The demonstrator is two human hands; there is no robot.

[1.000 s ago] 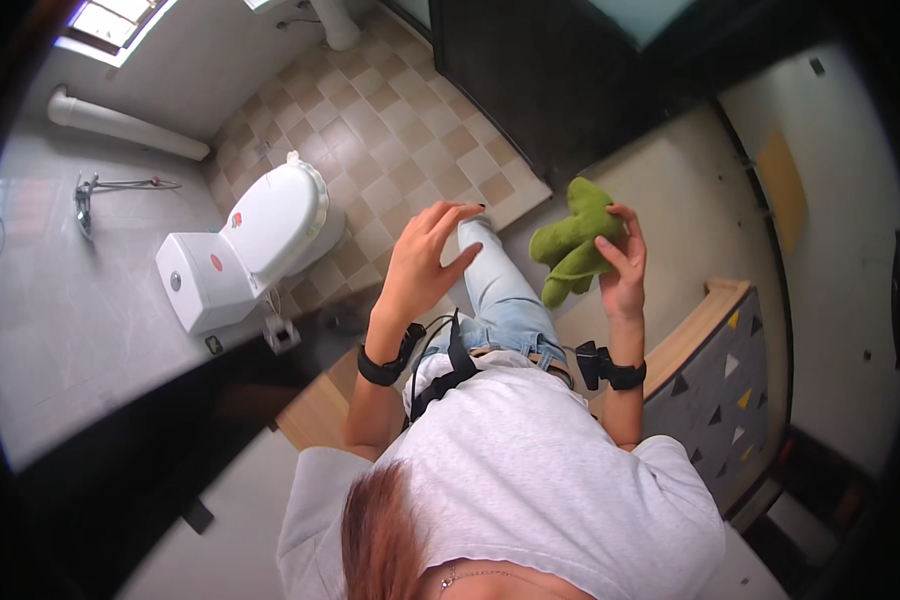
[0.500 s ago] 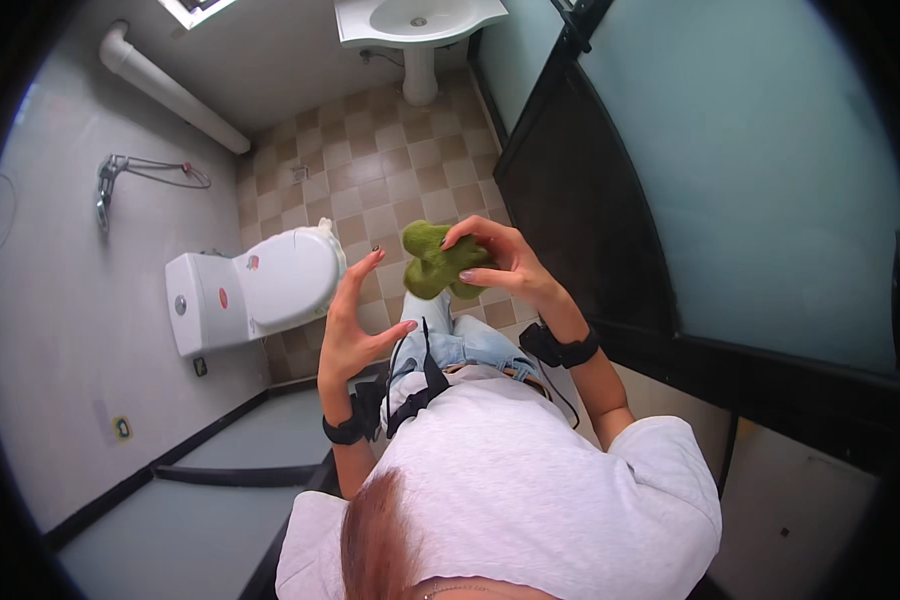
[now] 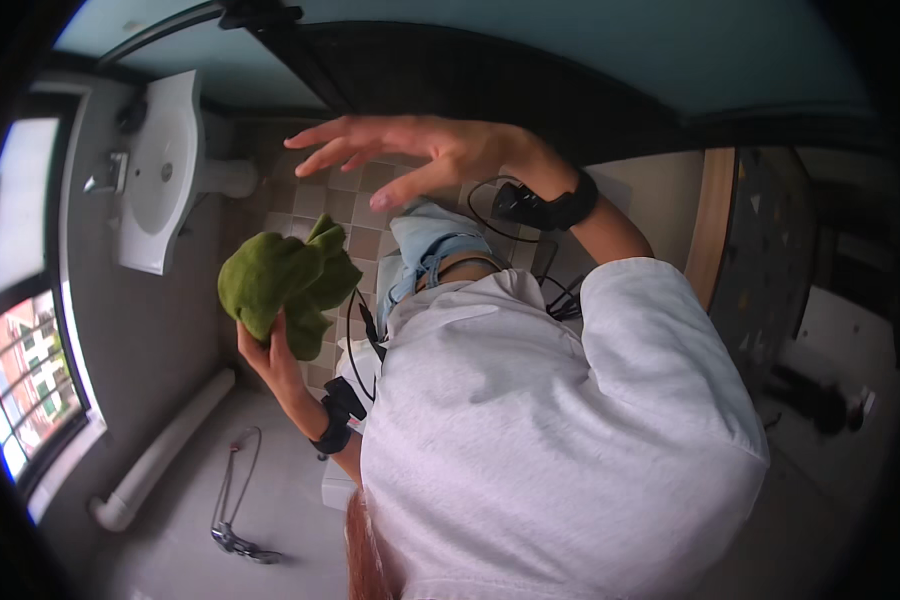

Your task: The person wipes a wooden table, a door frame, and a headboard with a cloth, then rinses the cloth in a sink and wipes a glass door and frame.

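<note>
A soft green cloth (image 3: 275, 280), loosely bunched with folded ends sticking up, hangs in front of me on the left. My left hand (image 3: 273, 368) grips it from below, and the cloth hides some of the fingers. My right hand (image 3: 415, 155) is raised beyond the cloth to the right, empty, fingers stretched out and thumb apart. A gap separates this hand from the cloth. Each wrist wears a black strap with a small dark device.
A white pedestal washbasin (image 3: 160, 180) stands at the far left beside a barred window (image 3: 32, 390). Along the left wall are a white pipe (image 3: 165, 450) and a shower tap with hose (image 3: 235, 535). A dark-framed frosted partition (image 3: 490, 85) runs across the far side.
The cloth has passed from my right hand to my left, which has closed on it. My right hand has let go and opened. The whole view has turned, bringing the basin to the left.
</note>
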